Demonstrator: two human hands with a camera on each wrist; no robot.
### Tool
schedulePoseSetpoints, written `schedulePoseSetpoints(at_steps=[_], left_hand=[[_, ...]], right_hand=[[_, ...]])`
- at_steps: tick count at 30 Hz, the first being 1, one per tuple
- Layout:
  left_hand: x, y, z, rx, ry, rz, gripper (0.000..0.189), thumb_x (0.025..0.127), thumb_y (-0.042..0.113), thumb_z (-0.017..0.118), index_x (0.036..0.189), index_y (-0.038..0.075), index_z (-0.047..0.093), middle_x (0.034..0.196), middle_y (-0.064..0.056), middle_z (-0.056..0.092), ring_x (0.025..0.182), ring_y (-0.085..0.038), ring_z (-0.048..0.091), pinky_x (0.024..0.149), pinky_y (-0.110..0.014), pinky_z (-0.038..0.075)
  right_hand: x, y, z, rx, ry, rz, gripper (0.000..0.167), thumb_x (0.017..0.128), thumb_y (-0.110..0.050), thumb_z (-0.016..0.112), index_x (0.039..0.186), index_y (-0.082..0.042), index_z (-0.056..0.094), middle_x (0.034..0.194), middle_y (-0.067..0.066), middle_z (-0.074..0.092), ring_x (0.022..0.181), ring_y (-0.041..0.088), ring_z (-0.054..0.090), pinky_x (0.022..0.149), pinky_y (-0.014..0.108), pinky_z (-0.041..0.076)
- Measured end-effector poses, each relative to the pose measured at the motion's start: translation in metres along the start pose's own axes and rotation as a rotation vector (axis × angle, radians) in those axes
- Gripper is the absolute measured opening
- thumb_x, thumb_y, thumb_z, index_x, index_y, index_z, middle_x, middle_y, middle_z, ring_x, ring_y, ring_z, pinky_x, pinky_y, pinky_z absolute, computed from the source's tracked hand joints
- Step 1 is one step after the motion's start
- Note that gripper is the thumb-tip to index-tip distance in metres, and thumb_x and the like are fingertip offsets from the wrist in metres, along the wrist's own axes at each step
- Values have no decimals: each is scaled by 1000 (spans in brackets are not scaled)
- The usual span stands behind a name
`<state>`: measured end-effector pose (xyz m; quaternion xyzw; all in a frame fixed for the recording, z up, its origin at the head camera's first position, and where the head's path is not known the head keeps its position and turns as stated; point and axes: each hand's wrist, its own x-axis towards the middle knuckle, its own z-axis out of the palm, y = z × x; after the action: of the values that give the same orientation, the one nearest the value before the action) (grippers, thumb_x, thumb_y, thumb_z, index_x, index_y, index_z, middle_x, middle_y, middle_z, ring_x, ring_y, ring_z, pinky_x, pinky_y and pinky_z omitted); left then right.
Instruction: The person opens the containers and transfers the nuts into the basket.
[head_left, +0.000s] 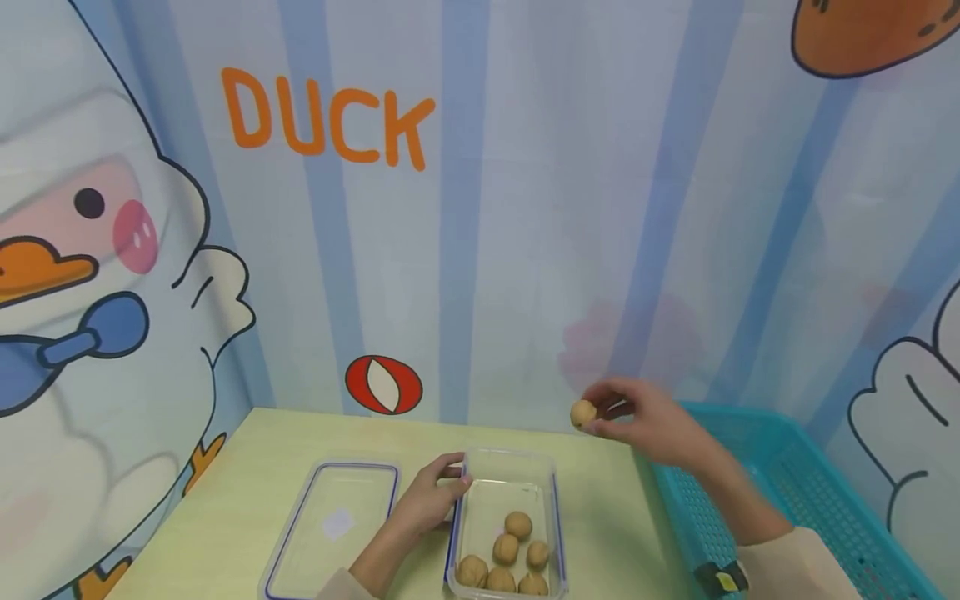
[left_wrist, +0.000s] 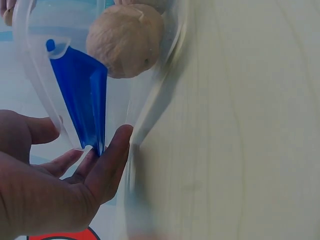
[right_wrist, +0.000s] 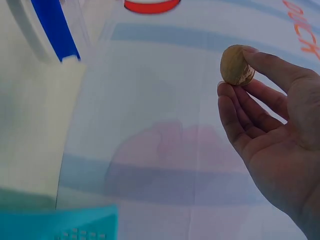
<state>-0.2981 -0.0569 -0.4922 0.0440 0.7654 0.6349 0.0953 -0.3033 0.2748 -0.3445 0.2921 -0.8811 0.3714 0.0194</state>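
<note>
Between the thumb and fingertips of my right hand [head_left: 654,422] is a walnut [head_left: 582,414], held up above the back edge of the table. The right wrist view shows the same walnut [right_wrist: 237,66] pinched by the tips. My left hand [head_left: 429,502] grips the left wall of a clear plastic box [head_left: 491,468], close to its far end. In the left wrist view, thumb and fingers lie around a blue clip [left_wrist: 82,95] on the box. Several walnuts [head_left: 506,549] sit in the near half of the box.
A clear lid with a blue seal [head_left: 330,521] lies flat on the table, left of the box. At the right stands a turquoise basket [head_left: 768,425], partly under my right forearm. A printed cloth [head_left: 517,208] hangs behind the pale table [head_left: 217,508].
</note>
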Motion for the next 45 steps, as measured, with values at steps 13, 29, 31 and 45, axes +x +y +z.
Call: schedulePoseSetpoints(at_steps=[13,29,31,45], left_hand=[[1,-3,0,15,-4,-5,54,108,19,61,156,1,45,145,-27,53,125,-43,60,83,-58,61],[-1,-2,2,-16,-11,-14,53,107,20,63,156,4,48,147,-25,53,124,-40,61,81,-56,62],[-1,-2,1,-18,-11,-15,53,107,20,63,155,4,48,146,-25,53,124,-40,61,81,-56,62],[-1,-2,-4,-15,-1,-15,53,107,21,64,156,4,48,147,-25,53,121,-38,62,80,-54,62]], right_hand=[[-24,59,-52,-103,170,61,27,102,-18,74,125,-4,70,113,7,72,103,18,68,87,26,58],[-52,129,-70,-413,101,109,26,92,-18,85,110,-1,74,99,3,74,90,25,70,77,43,57],[-57,136,-67,-402,64,108,25,91,-17,85,107,-2,74,98,2,73,88,23,69,75,40,57],[-62,154,-40,-253,-175,236,24,91,-14,84,106,-2,71,97,2,68,88,17,63,73,32,55]])
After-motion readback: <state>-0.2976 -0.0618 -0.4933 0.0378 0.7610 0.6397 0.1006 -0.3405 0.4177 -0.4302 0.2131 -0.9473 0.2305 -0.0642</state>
